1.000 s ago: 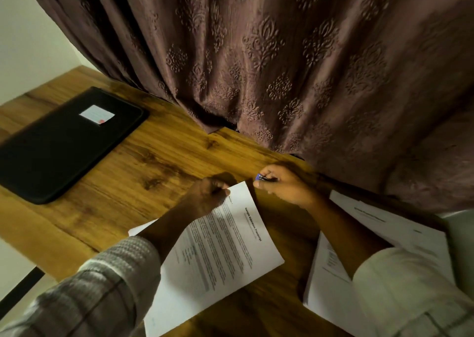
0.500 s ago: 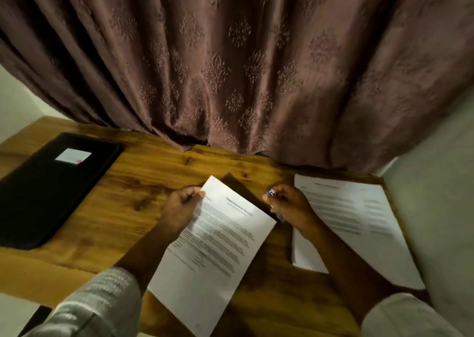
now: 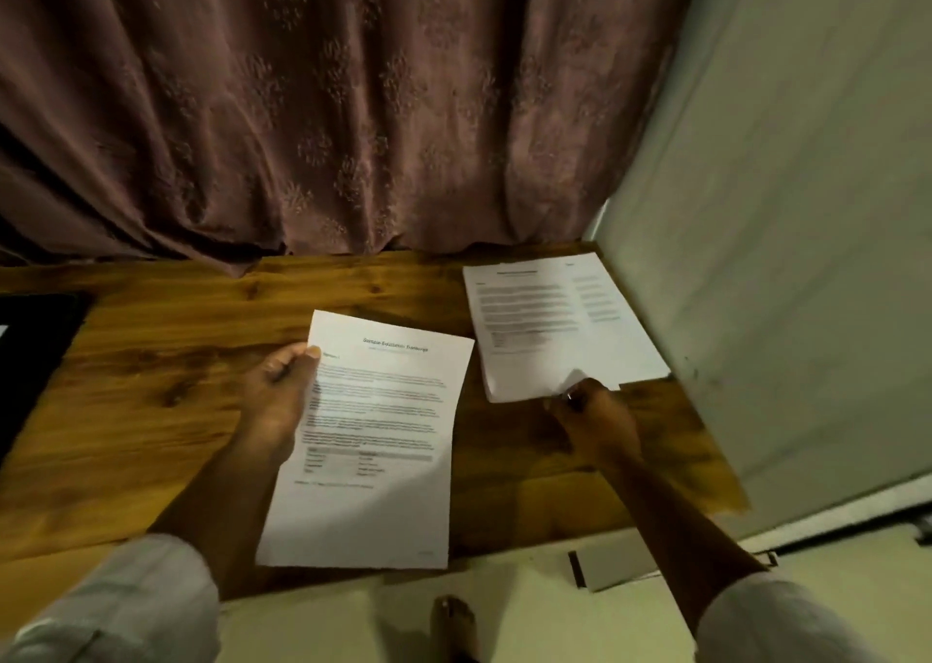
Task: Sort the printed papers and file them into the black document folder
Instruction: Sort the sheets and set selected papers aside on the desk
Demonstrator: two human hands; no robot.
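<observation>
Since half a second ago the right hand (image 3: 592, 423) has left the top corner of the printed sheet (image 3: 375, 425) and gone across to the stack of papers (image 3: 544, 319) at the right. My view has swung with it, so the black document folder (image 3: 30, 355) has slid to the far left edge. The left hand (image 3: 275, 400) now carries the sheet alone. Its thumb lies over the left margin with the fingers curled beneath, and the near end reaches past the front of the table (image 3: 166, 375). I read that grip as parking: the page is kept face up and readable while the other hand fetches the next one to compare. The right fingers are bunched narrow at the near edge of the stack, where a corner of paper curls up. They seem to pinch that corner, with something small and shiny among them, though blur stops me being sure. The stack lies flat against the wall (image 3: 781, 208), just beside the held sheet but not touching it, and I judge that it serves as the unsorted supply. As for the folder, only a dark corner shows, lying flat on the wood well apart from both hands. I see no paper in it and cannot tell what it holds. Filing looks not yet begun.
</observation>
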